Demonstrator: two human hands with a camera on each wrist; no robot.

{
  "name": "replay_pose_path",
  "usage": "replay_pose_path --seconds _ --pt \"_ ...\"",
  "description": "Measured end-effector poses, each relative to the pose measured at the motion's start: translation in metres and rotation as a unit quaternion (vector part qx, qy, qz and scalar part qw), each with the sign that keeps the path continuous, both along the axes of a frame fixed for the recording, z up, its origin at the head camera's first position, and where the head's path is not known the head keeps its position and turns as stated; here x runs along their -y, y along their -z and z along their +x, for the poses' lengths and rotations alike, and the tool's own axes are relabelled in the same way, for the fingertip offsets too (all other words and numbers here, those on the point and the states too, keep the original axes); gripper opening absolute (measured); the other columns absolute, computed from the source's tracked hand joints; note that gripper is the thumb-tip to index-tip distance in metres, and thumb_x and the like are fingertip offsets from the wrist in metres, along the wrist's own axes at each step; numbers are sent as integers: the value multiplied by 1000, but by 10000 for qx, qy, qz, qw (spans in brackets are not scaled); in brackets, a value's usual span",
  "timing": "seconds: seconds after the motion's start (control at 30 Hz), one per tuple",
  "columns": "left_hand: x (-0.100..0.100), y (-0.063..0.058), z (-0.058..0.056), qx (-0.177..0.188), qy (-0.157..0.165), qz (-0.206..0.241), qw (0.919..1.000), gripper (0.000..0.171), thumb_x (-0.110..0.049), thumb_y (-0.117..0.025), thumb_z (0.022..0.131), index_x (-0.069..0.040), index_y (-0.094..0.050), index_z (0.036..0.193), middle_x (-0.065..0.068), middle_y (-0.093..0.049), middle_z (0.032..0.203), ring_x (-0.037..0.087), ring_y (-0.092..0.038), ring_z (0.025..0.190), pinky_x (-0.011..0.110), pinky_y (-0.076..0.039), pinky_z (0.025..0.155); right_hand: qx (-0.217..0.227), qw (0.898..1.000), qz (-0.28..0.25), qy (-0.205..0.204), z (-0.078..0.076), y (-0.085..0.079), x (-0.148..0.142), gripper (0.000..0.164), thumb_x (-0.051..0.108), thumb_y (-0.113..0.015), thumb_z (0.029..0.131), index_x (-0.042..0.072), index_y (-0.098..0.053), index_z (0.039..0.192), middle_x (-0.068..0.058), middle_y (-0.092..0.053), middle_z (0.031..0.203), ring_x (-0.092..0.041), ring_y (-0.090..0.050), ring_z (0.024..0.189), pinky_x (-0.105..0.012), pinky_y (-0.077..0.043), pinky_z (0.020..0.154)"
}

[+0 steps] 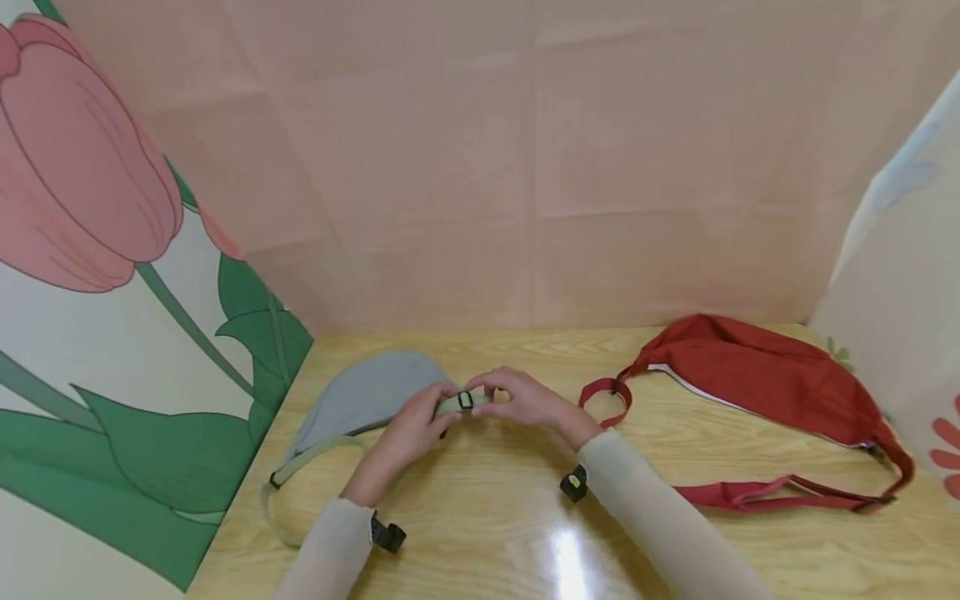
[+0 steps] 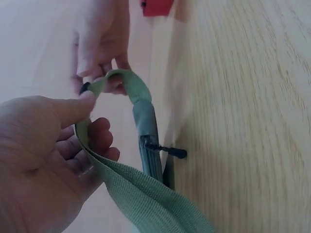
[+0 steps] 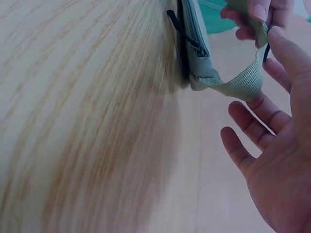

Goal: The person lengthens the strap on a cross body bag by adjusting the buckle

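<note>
A grey-green waist bag lies at the left of the table, partly behind my left hand. Its pale green strap is raised between my hands, with a black slider buckle on it. In the left wrist view, my left thumb and fingers pinch the webbing just beside the buckle. My right hand pinches the strap on the other side of the buckle; in the right wrist view its lower fingers spread loosely. A black zipper pull sticks out from the bag's end.
A red waist bag lies at the right of the table. Its looped strap end points toward my right hand, and more red strap runs along the front. A pinkish sheet hangs behind the table.
</note>
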State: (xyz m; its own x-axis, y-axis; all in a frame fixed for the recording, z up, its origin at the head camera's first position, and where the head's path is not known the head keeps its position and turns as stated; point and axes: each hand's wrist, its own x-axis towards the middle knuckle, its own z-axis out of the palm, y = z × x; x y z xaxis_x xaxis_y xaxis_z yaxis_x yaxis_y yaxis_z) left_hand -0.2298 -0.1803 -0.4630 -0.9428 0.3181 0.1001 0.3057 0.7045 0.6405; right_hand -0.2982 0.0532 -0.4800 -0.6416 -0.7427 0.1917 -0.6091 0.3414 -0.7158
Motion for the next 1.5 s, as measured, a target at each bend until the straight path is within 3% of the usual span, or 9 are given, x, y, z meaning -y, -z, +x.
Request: replay_pose_path --seconds 0.23,0.37,0.67,0.87,1.1,1.5 --pt "4 2 6 44 65 -15 10000 29 -20 -68 98 -9 -60 124 4 -65 111 16 -58 94 39 -49 82 -353 9983 446 95 2 -1 3 41 39 -74 92 24 -69 131 7 -60 89 -23 -55 92 -40 -44 83" --pt "5 5 8 83 70 94 9999 27 -22 -67 99 -12 -58 123 3 -65 109 15 -58 91 38 -48 81 -632 9969 468 101 4 0 4 38 40 -72 94 23 -70 128 9 -60 90 -19 -54 92 -34 -43 82" --pt "6 9 13 134 -70 241 9996 31 -22 -66 100 -8 -57 126 9 -65 117 22 -61 105 44 -50 90 -587 9982 48 103 6 -1 5 35 20 -71 96 12 -69 130 4 -67 117 -17 -62 106 -42 -52 92" --pt "5 8 15 -82 -38 92 9999 34 -22 -67 99 -7 -58 129 8 -65 116 23 -62 106 44 -52 89 -525 9984 -212 -30 8 -5 3 36 14 -72 94 9 -67 129 0 -68 116 -20 -62 101 -50 -53 86" --pt "4 3 18 -134 -171 391 9990 30 -25 -66 100 -13 -60 127 0 -68 111 13 -64 94 38 -52 83 -787 9955 -514 -73 8 -7 -1 34 14 -73 94 9 -69 127 1 -69 119 -21 -64 101 -51 -54 86" --pt "-7 -6 25 -1267 -619 -117 9899 23 -20 -75 91 -12 -68 112 3 -68 107 17 -63 94 35 -51 77 -899 9941 -570 -199 10 -12 -4 35 17 -73 95 15 -68 130 2 -68 122 -14 -63 108 -50 -54 92"
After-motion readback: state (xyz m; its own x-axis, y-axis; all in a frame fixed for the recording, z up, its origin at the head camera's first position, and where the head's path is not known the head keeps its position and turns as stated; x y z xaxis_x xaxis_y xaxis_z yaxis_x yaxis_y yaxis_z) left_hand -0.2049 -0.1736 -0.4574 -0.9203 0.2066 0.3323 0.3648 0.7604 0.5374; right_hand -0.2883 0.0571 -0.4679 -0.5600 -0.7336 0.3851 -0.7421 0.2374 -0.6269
